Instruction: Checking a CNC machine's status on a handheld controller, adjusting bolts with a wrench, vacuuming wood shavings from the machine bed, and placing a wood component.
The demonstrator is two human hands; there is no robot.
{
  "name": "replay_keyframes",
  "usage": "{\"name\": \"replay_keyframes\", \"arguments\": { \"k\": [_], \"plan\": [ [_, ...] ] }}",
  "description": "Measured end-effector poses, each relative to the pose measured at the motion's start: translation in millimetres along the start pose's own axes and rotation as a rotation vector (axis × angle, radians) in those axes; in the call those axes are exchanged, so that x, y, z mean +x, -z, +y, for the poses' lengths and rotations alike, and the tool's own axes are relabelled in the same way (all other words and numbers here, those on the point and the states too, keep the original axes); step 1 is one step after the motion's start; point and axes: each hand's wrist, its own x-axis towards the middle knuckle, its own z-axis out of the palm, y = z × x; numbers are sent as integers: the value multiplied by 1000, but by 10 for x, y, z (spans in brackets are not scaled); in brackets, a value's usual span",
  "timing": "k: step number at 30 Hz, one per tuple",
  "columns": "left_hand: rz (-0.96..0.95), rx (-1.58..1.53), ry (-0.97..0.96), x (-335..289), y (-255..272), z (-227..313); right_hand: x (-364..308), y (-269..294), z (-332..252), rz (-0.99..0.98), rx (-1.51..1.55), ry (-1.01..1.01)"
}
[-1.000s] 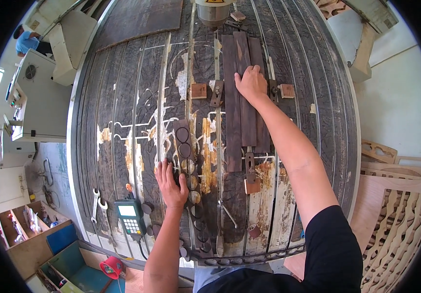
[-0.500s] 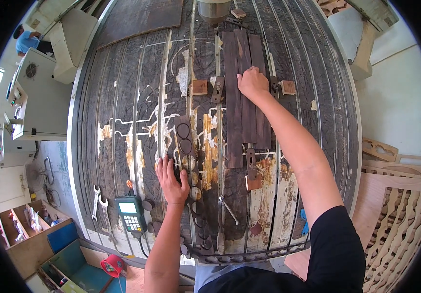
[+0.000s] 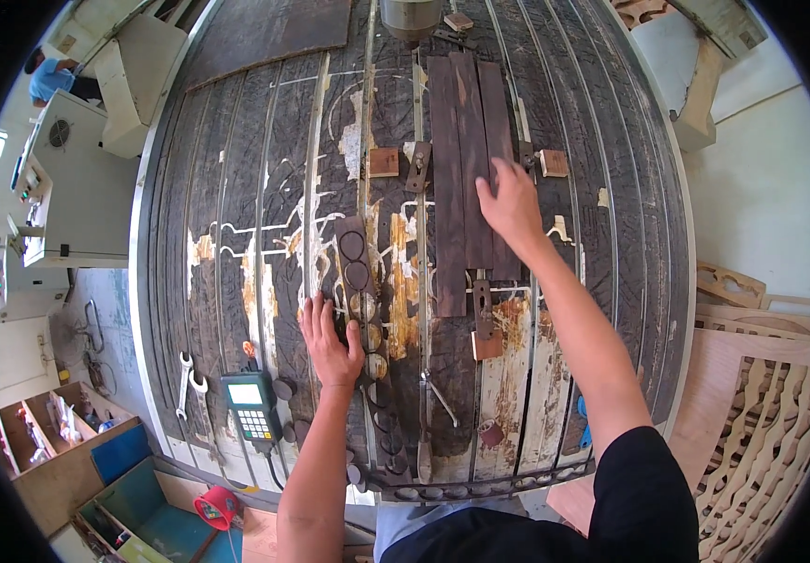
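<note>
Three long dark wooden strips lie side by side on the slotted machine bed. My right hand is over the right-hand strips, thumb and fingers apart, holding nothing. Slotted metal clamps stand at the strips' left side, right side and near end. A small wood block sits by each: left, right and near. My left hand lies flat on the bed, fingers spread, beside a dark strip with round cut-outs.
A machine spindle hangs at the far middle. Near the front left lie a handheld control pad and two wrenches. A metal rod tool lies near the front. Another person is at the far left, by cabinets.
My right hand has loosened from a closed pose on the strips and drawn back toward me, its fingers now apart. My left hand has barely moved.
</note>
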Motion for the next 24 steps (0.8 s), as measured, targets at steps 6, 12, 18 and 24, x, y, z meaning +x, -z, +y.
{"name": "replay_keyframes", "arguments": {
  "k": [6, 12, 18, 24],
  "plan": [
    [-13, -13, 4, -28, -64, -34, -776, 318, 48, 64, 225, -75],
    [-4, -2, 7, -18, -40, -1, -1642, 433, 245, 251, 225, -141],
    [6, -5, -13, -17, -31, -2, -2143, 387, 418, 200, 260, -254],
    [2, 0, -29, -5, -46, 33, -2197, 349, 437, 227, 207, -228]
  ]
}}
